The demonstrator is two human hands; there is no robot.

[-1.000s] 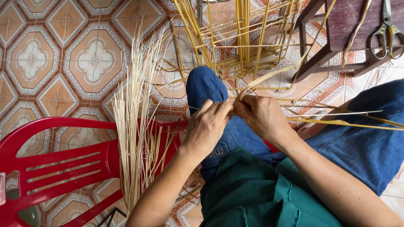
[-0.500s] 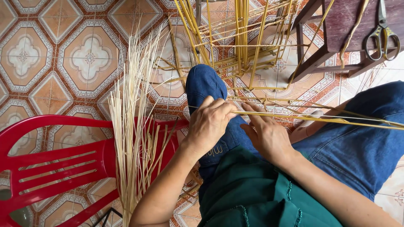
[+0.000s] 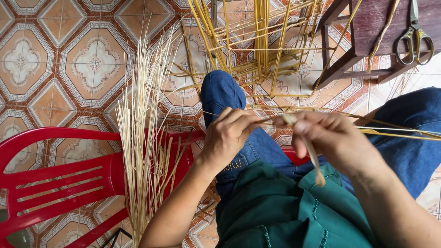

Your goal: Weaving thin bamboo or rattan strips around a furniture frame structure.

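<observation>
Left hand (image 3: 229,138) grip pinched shut on thin pale straw-coloured strips (image 3: 367,130), fingers together at the near end. Right hand (image 3: 330,138) grip also closed on the same strips, blurred in the picture. Strips sit over the lap, just above the blue denim knee (image 3: 220,94), running right across the other leg. Compared with a second ago the hands have pulled apart, and a short flat tan strip end (image 3: 314,160) now hangs down from the right hand; looks like a strand being drawn or folded through. Left: loose bundle of pale straw reeds (image 3: 140,138) leaning on red plastic chair (image 3: 55,174). Ahead: yellow cane frame (image 3: 257,41) on patterned tile floor (image 3: 69,55). Metal scissors (image 3: 413,39) on dark wooden stool (image 3: 376,23).
</observation>
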